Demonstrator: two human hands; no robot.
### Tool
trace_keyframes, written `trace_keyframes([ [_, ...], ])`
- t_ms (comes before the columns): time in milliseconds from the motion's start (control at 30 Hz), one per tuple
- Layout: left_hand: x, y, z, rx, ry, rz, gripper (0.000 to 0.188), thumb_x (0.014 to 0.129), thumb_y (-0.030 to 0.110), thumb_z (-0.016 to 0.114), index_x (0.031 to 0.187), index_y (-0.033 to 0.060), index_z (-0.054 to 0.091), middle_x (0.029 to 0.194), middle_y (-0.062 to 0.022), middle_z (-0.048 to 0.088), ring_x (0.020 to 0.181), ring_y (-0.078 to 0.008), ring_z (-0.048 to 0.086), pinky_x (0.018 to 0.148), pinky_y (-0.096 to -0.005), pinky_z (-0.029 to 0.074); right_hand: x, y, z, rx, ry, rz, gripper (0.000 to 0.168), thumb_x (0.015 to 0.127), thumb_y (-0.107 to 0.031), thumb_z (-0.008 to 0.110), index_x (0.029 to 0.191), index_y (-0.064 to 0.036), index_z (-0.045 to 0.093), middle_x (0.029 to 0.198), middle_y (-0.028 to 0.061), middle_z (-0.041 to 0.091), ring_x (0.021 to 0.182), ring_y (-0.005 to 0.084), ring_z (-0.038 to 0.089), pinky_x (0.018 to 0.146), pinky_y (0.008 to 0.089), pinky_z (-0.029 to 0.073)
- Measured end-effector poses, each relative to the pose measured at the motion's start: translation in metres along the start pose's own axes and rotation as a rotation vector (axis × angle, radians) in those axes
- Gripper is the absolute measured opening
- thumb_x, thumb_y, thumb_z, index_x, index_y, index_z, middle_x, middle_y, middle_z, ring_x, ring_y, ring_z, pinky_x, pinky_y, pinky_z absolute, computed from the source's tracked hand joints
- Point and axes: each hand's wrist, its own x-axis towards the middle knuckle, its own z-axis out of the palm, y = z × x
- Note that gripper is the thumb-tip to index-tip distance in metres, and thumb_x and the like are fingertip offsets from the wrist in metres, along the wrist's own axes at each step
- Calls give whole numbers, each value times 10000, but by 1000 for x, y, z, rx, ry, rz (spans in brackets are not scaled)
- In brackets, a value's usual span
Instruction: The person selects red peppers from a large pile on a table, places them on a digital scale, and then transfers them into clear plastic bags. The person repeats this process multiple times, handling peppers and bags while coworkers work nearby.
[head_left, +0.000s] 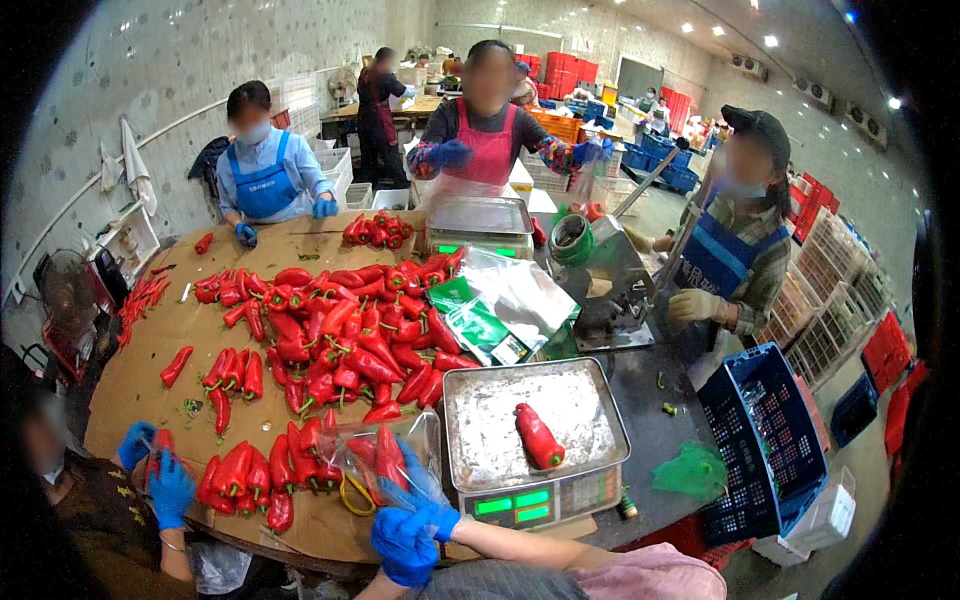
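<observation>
A clear plastic bag with red peppers in it lies at the table's near edge, left of the near scale. My right hand, in a blue glove, reaches to the bag, its fingers along a red pepper. Close below, my left hand, also blue-gloved, is curled by the bag's open end and appears to pinch the film; its fingertips are partly hidden. One red pepper rests alone on the metal pan of the near digital scale. A yellow band lies left of my hands.
A large pile of red peppers covers mid-table, with flat plastic bags beside it. Co-workers stand around; one at left holds a pepper. A second scale, a metal machine, green netting and a blue crate stand farther off.
</observation>
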Motion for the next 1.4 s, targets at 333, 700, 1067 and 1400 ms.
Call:
trace_keyframes([
  [333,10,-34,-20,218,-94,-3,328,739,89,683,1062,137,652,646,-84,542,548,-293,512,472,-400,364,-12,-44,-6,1050,37,494,559,921,-409,513,1368,-115,350,1250,83,496,1102,226,517,889,373,460],
  [700,-19,-16,-9,113,-179,-80,215,881,171,566,1013,8,609,909,-169,605,763,-299,582,674,-387,462,-10,-10,3,718,46,321,728,871,-471,556,1411,-73,273,1360,87,392,1141,211,488,910,347,445],
  [1067,-20,-7,-7,-290,-51,-518,268,913,213,510,991,-12,631,855,-127,648,738,-204,602,687,-327,491,-12,51,13,243,51,-11,726,853,-470,571,1421,-116,289,1419,148,319,1307,285,321,1042,403,325],
  [1400,-33,0,-8,-250,-599,63,218,871,231,553,920,50,665,691,-81,632,555,-180,567,497,-316,418,-10,16,8,66,7,-87,666,907,-380,523,1423,-67,242,1433,195,291,1283,319,368,1034,387,323],
])
